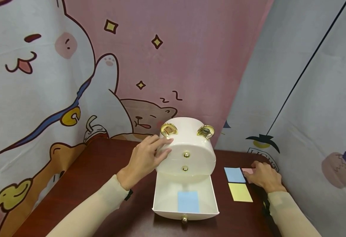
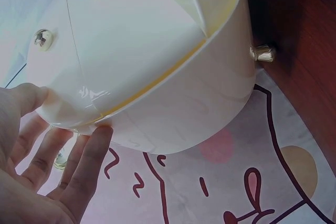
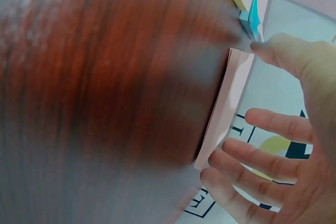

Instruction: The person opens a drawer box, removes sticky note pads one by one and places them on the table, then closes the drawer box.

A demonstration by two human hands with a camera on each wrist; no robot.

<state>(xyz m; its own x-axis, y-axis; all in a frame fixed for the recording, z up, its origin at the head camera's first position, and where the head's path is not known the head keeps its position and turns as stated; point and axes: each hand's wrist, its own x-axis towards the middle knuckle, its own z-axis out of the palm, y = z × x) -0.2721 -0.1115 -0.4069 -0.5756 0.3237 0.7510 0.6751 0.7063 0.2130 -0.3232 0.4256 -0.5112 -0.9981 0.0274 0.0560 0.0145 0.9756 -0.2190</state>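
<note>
A white rounded box (image 1: 198, 158) with gold ears and gold knobs stands on the table. Its lowest drawer (image 1: 164, 187) is pulled out, and a light blue note (image 1: 188, 201) lies inside. My left hand (image 1: 144, 158) holds the box at its left side, thumb on the front and fingers round the edge, as the left wrist view also shows. At the right, my right hand (image 1: 263, 176) reaches over a pink sticky note pad (image 3: 226, 106), with spread fingers at its edge. Beside that pad lie a blue pad (image 1: 234, 174) and a yellow pad (image 1: 240, 192).
The dark red-brown table (image 1: 107, 184) ends close behind the box. A printed cartoon curtain (image 1: 196, 59) hangs at the back, and a pale curtain (image 1: 309, 115) runs along the right side near my right hand.
</note>
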